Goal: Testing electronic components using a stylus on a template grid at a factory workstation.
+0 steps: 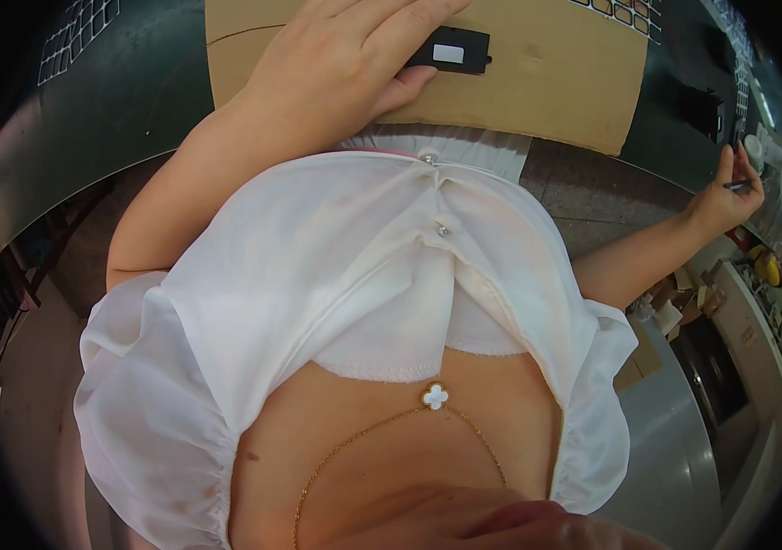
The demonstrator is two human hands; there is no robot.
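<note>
Top centre: left hand [345, 64], palm down on a brown cardboard sheet [547, 82]. Fingers loosely spread, not curled round anything. Thumb tip touching the near long edge of a small black rectangular part [451, 50]; fingers reaching past its far side. Steadies the part rather than lifts it, judging by the flat palm.

Black part: lies flat on the cardboard, near its middle, white label upward. Sits whole and closed as far as can be seen; no cover off, no loose pieces beside it.

Far right: right hand [726, 197], arm stretched out sideways, well apart from the part. Thumb and fingertips pressed together in a pinch on a thin dark tool [737, 186], pen or tweezers, too small to tell which. Tool tip hidden by the fingers. Hovers at the edge of a cluttered side area, just beside a small white container [755, 151].

Cardboard rests on a dark green counter [116, 101]. White grid tray [79, 32] at upper left corner of the counter; a second black item [703, 110] on the counter to the right, blurred.

Lower frame filled by a white blouse [318, 275]; blocks the counter's near edge.

Progress, as a judgement only: part placed and held in position; tool in hand but away from it. No sign of tool work on the part yet. Reads as early: positioning done, work on the part itself left.
</note>
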